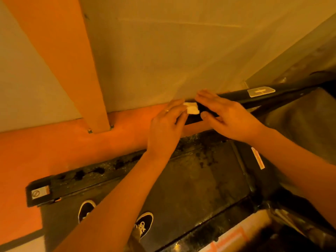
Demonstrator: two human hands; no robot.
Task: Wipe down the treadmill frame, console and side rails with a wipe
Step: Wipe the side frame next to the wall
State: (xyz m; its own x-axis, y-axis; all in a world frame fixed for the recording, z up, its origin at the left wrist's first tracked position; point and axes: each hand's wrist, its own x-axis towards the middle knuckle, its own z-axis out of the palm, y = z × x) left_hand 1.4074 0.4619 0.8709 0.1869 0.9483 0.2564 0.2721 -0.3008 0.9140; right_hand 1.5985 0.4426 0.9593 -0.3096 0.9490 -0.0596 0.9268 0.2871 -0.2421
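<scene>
A small folded white wipe (pixel 192 108) lies against the black treadmill handrail (pixel 283 92), at the rail's lower left end. My left hand (pixel 166 125) reaches in from the left, and its fingertips pinch the wipe's left edge. My right hand (pixel 227 118) comes from the right. Its fingers lie straight over the top of the rail beside the wipe, with the thumb under the rail. The dark treadmill belt (pixel 200 188) is below both arms. The dusty left side rail (pixel 91 172) runs along the wall.
My two black shoes (pixel 86 210) (pixel 143 224) stand on the belt. An orange wall band (pixel 54 146) and an orange post (pixel 72 60) are close on the left. A warning sticker (pixel 260 91) sits on the handrail, and the side rail's end cap (pixel 39 192) is at lower left.
</scene>
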